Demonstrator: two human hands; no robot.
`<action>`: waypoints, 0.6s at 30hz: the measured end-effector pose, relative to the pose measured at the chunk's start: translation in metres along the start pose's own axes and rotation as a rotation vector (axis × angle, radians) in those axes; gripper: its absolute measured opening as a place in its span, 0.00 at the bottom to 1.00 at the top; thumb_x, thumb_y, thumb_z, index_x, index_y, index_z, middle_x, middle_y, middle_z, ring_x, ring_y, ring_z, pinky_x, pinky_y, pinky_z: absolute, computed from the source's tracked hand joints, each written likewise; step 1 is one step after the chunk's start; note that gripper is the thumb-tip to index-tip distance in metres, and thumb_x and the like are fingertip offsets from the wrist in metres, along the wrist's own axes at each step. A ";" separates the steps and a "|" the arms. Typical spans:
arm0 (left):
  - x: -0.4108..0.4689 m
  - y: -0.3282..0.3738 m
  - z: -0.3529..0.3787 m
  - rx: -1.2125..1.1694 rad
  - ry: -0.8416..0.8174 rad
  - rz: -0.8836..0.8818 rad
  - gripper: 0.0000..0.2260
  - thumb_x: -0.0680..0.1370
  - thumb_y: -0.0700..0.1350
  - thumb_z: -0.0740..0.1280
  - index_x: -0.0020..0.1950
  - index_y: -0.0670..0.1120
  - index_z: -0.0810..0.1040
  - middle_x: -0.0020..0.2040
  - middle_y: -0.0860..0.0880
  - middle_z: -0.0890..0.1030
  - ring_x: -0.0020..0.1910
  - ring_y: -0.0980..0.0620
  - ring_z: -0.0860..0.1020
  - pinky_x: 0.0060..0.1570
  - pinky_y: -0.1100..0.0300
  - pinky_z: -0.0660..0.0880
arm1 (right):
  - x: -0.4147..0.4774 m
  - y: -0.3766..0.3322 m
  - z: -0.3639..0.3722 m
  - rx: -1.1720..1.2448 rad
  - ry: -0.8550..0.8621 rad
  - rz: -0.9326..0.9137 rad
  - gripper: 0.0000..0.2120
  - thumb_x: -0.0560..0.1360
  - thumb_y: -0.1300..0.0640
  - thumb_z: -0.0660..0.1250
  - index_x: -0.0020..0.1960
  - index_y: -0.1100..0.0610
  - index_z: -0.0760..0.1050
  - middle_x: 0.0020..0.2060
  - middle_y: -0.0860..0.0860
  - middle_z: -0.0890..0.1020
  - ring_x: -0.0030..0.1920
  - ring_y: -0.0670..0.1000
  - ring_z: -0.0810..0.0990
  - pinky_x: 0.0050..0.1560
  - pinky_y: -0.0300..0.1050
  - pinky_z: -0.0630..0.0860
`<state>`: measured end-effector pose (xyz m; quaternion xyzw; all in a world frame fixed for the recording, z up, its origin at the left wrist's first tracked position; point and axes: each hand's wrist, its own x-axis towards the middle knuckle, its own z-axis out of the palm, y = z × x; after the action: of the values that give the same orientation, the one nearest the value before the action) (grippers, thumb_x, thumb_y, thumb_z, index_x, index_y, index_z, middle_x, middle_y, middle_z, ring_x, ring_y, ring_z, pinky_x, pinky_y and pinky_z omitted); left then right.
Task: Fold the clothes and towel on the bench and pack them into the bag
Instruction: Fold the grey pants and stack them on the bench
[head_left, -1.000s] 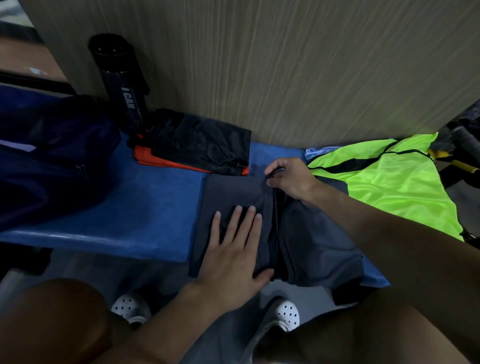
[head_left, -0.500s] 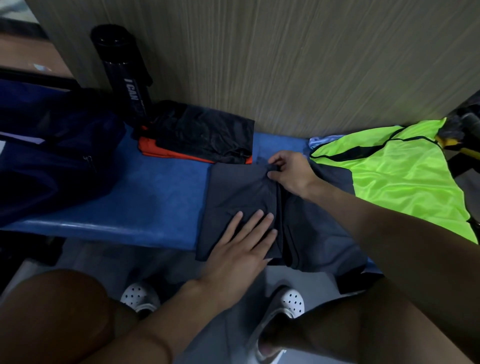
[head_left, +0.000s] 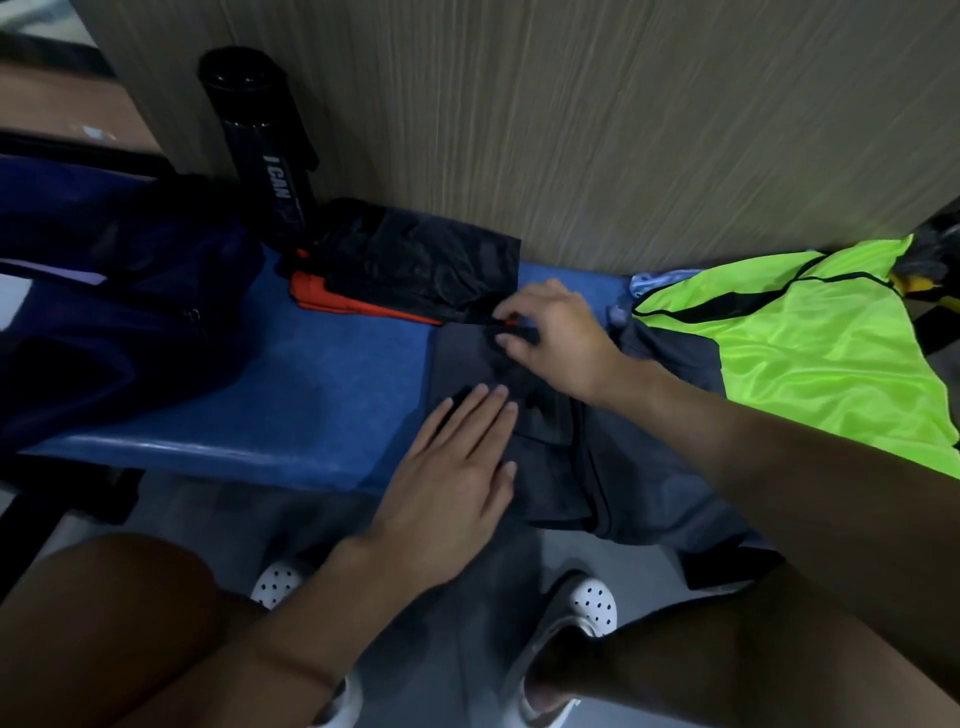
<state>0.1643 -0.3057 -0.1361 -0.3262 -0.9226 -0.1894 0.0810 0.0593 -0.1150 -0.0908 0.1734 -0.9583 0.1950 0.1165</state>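
Under the left hand (head_left: 457, 467), whose straight fingers are pressing flat, the dark grey garment (head_left: 623, 467) is lying on the blue desk (head_left: 311, 395). The right hand (head_left: 558, 338) is curling its fingers, pinching the garment's far edge. Left of both hands the navy bag (head_left: 104, 322) is sitting.

The bench (head_left: 332, 374) is covered in a blue, finely grained, vinyl-like skin, and a gloss is seen along its front edge. The panel (head_left: 623, 130) behind it is finished in matt wood grain. A smooth, glossy surface is shown by the black bottle (head_left: 265, 150). The black garment (head_left: 421, 254) is made of thin, crinkled cloth with a faint sheen, while the orange cloth (head_left: 332, 301) under it looks matt. The shorts (head_left: 639, 467) are of matt grey cloth, the vest (head_left: 810, 338) of smooth, satiny neon cloth, and the bag (head_left: 114, 312) of dark blue matt fabric.
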 end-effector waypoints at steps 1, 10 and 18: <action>-0.005 -0.004 0.002 0.009 -0.012 -0.022 0.24 0.83 0.51 0.51 0.77 0.42 0.65 0.79 0.47 0.62 0.79 0.51 0.57 0.76 0.50 0.56 | 0.008 -0.009 0.001 0.071 -0.031 -0.038 0.12 0.74 0.58 0.72 0.56 0.57 0.80 0.50 0.52 0.81 0.54 0.55 0.75 0.55 0.53 0.71; -0.046 -0.036 -0.004 -0.014 0.148 -0.246 0.21 0.77 0.56 0.59 0.58 0.42 0.79 0.53 0.45 0.79 0.50 0.43 0.77 0.49 0.45 0.77 | 0.053 -0.037 0.016 -0.274 -0.442 -0.259 0.14 0.78 0.52 0.67 0.63 0.45 0.77 0.59 0.43 0.77 0.60 0.51 0.64 0.58 0.50 0.60; -0.047 -0.033 0.000 -0.303 0.235 -0.315 0.07 0.73 0.40 0.76 0.48 0.43 0.80 0.41 0.50 0.78 0.41 0.53 0.75 0.44 0.58 0.72 | 0.055 -0.037 0.022 -0.383 -0.458 -0.260 0.14 0.79 0.48 0.65 0.63 0.47 0.77 0.55 0.46 0.75 0.58 0.51 0.63 0.57 0.49 0.61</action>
<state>0.1793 -0.3561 -0.1589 -0.1626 -0.9073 -0.3726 0.1071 0.0197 -0.1718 -0.0826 0.3086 -0.9487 -0.0493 -0.0479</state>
